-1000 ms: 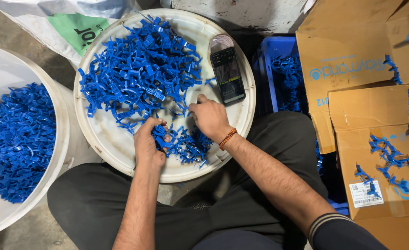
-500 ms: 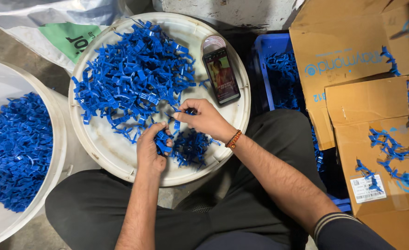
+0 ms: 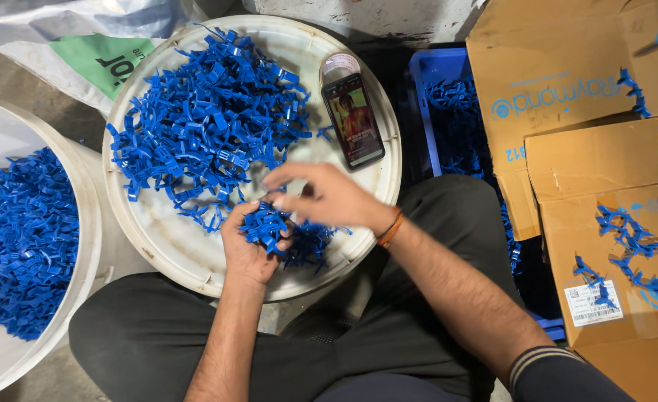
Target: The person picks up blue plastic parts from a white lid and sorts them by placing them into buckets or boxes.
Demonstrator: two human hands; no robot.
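Observation:
A round white lid rests on my lap and carries a heap of small blue plastic pieces. My left hand is cupped around a bunch of these blue pieces near the lid's front edge. My right hand hovers just above and to the right of that bunch, blurred, fingers stretched toward the left; whether it holds a piece I cannot tell. A smaller scatter of blue pieces lies under my right wrist.
A phone with a lit screen lies on the lid's right side. A white bucket with blue pieces stands at left. A blue crate and cardboard boxes with stray blue pieces sit at right.
My right hand has lifted off the lid and swung left above the bunch. My left hand has gathered more blue pieces into its grip.

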